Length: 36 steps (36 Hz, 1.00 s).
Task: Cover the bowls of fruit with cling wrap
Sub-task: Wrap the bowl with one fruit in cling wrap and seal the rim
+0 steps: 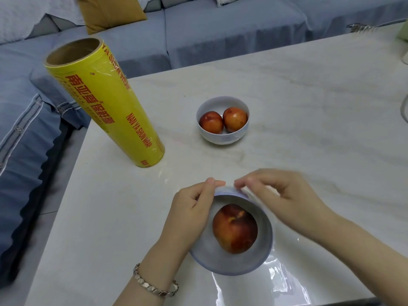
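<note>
A pale bowl [220, 260] with one red-orange fruit [235, 228] sits near the table's front edge, and clear cling wrap [278, 274] lies over it and spills onto the table to the right. My left hand [192, 208] pinches the wrap against the bowl's far rim. My right hand [284, 197] pinches the wrap at the same rim, just to the right. A second bowl [223, 136] holding two red fruits [223, 121] stands uncovered further back. The yellow cling-wrap roll [106, 102] stands upright at the table's left.
The white marble table [309, 102] has its left edge beside the roll. A blue-grey sofa [198, 29] with a mustard cushion [108, 12] runs behind and to the left. A pale object [405, 56] sits at the far right edge.
</note>
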### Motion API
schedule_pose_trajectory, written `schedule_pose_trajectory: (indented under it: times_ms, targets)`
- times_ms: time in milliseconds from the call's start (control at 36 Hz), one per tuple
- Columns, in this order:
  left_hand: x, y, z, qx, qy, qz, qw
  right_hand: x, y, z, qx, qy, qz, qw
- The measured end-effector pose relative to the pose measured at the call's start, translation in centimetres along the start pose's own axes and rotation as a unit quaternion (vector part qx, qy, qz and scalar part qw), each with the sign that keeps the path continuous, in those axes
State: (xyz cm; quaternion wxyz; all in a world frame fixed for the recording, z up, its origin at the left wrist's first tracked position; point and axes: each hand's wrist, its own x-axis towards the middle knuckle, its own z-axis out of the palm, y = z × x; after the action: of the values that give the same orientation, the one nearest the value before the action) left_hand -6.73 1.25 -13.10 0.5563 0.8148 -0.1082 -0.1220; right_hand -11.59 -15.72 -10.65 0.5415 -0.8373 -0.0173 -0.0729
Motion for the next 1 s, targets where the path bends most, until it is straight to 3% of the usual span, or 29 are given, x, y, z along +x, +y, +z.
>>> schedule_pose_trajectory:
  times_ms: [56, 139, 361, 583, 667, 750, 861, 1000]
  targets:
    - [0.0, 0.1, 0.0, -0.002, 0.006, -0.001, 1.000, -0.9, 0.2, 0.5, -0.062, -0.024, -0.039, 0.997]
    - [-0.1, 0.2, -0.1, -0.003, 0.010, 0.007, 1.000, -1.1, 0.9, 1.0, -0.081, -0.021, -0.011, 0.996]
    - [0.0, 0.0, -0.1, -0.016, 0.032, -0.013, 0.999, -0.3, 1.0, 1.4, 0.010, -0.063, 0.096, 0.993]
    - [-0.5, 0.6, -0.3, -0.044, 0.064, -0.024, 0.997, 0.5, 1.1, 0.1, 0.016, -0.117, 0.195, 0.974]
    - [-0.7, 0.4, -0.3, -0.058, 0.103, -0.047, 0.992, -0.5, 2.1, -0.5, 0.108, -0.100, 0.231, 0.962]
    - [-0.7, 0.2, 0.3, -0.095, 0.140, -0.092, 0.981, -1.7, 2.1, -0.4, 0.180, -0.066, 0.210, 0.959]
    - [-0.9, 0.5, 1.7, -0.126, 0.153, -0.133, 0.971, -1.8, 1.6, -0.7, 0.172, -0.008, 0.154, 0.973]
    - [-1.0, 0.1, 2.6, -0.134, 0.137, -0.143, 0.971, -1.8, 1.8, -0.8, 0.165, -0.007, 0.147, 0.975]
